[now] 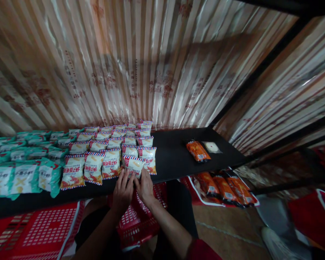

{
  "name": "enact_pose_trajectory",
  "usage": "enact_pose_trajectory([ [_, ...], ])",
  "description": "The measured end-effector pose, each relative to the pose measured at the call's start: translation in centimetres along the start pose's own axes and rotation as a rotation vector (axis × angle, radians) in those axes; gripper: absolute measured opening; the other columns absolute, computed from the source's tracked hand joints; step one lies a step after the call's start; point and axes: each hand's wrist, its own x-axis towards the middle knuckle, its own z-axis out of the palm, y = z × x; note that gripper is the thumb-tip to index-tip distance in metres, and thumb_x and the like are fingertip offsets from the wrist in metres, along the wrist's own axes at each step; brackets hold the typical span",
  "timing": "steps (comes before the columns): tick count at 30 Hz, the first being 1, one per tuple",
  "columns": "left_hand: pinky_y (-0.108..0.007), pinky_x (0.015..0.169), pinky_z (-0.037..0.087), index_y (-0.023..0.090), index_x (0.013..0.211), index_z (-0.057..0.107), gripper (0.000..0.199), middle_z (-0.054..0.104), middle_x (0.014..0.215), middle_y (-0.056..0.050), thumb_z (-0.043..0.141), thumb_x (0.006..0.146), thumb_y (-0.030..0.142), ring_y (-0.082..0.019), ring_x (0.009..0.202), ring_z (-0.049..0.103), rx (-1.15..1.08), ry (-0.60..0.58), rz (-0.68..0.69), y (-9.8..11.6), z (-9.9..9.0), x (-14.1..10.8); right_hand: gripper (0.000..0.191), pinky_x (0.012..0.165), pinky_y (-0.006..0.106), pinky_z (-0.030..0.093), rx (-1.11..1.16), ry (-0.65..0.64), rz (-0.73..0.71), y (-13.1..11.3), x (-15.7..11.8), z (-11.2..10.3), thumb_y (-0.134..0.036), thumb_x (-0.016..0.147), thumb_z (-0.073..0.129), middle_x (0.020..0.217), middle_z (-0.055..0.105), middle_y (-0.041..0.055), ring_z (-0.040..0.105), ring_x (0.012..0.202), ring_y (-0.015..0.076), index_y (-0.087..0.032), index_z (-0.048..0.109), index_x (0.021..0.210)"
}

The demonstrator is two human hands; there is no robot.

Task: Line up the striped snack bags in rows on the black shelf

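Observation:
A white snack bag (134,163) with a striped blue-and-red edge is between my two hands at the front of the shelf. My left hand (124,186) grips its lower left side, fingers bent over the bag. On the lower right side, my right hand (145,186) presses in with its fingers closed; the thumbs come close together. Rows of matching white snack bags (93,167) lie behind and to the left, the nearest ones leaning at the shelf's front edge.
Teal snack bags (25,177) fill the left of the black shelf (170,155). Farther right lie an orange bag (198,151) and a small white packet (211,147). Below are a red basket (137,225) and another holding orange bags (226,189). Striped plastic sheeting (141,61) hangs behind.

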Motion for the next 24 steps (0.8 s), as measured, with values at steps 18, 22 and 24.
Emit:
enact_pose_trajectory([
  [18,-0.046,0.091,0.046,0.011,0.116,0.053,0.035,0.044,0.128,-0.021,0.055,0.083,0.022,-0.032,0.123,0.042,0.109,0.166,0.014,0.4,2.3,1.2,0.061,0.103,0.049,0.033,-0.027,0.241,0.070,4.4,2.2,-3.3,-0.039,0.085,0.049,0.136,0.039,0.0187,0.033,0.128,0.0282,-0.011,0.033,0.136],
  [22,-0.048,0.093,0.045,0.013,0.111,0.054,0.030,0.040,0.132,-0.019,0.054,0.083,0.022,-0.032,0.125,0.039,0.044,0.195,-0.051,0.6,2.4,1.5,0.070,0.101,0.048,0.036,0.048,0.157,0.174,5.5,3.4,-3.0,-0.040,0.081,0.054,0.135,0.043,0.0198,0.041,0.124,0.0297,-0.009,0.028,0.139],
  [24,-0.048,0.093,0.044,0.014,0.110,0.054,0.028,0.037,0.133,-0.018,0.054,0.083,0.022,-0.031,0.125,0.039,0.006,0.195,-0.092,0.7,2.5,1.6,0.069,0.100,0.046,0.038,0.084,0.139,0.204,5.6,3.6,-2.9,-0.039,0.081,0.053,0.135,0.045,0.0184,0.045,0.121,0.0289,-0.011,0.028,0.139],
])
